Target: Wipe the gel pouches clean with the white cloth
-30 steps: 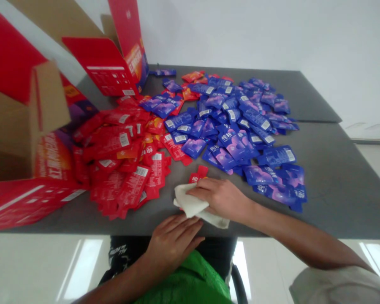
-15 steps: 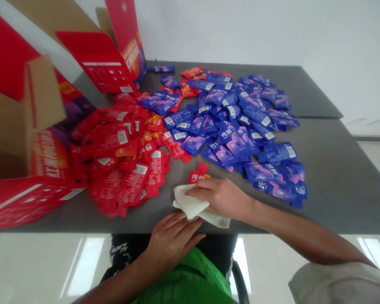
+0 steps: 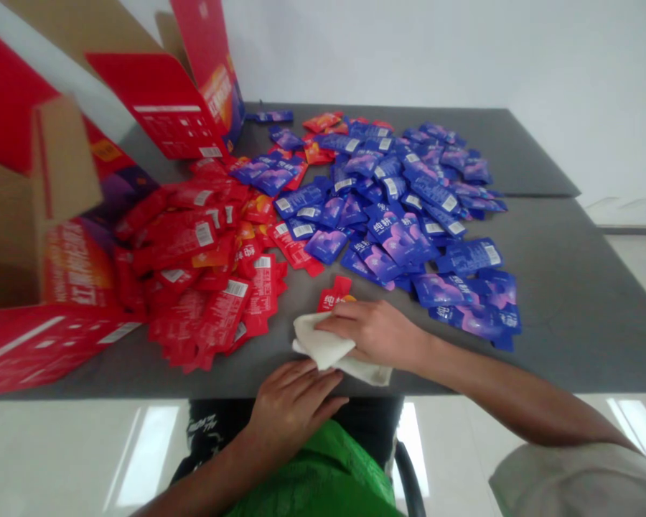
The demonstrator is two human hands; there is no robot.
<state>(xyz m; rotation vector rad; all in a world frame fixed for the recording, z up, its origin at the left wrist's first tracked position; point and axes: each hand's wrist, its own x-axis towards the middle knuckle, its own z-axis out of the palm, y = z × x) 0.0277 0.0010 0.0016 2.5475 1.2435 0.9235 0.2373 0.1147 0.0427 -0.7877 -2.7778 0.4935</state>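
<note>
A folded cream cloth [image 3: 323, 341] is gripped in my right hand [image 3: 380, 332] close to the table's front edge. It lies over a red pouch [image 3: 334, 293], whose top end with white lettering and a spout-like tab sticks out beyond the cloth; the rest is covered. My left hand [image 3: 296, 402] rests at the table edge, fingers stretched out and lying flat, with the tips against the near side of the cloth. Whether those fingertips touch the pouch beneath cannot be seen.
Red pouches [image 3: 199, 266] are heaped to the left, and blue-purple pouches [image 3: 398, 208] spread over the middle and right of the grey table [image 3: 565, 301]. Two open red cartons stand at left, a nearer carton [image 3: 80, 266] and a farther carton [image 3: 156, 108]. A wall [image 3: 409, 50] rises behind.
The view has shifted slightly, moving the table's contents a little left in the picture. Both hands and the cloth stay in nearly the same place.
</note>
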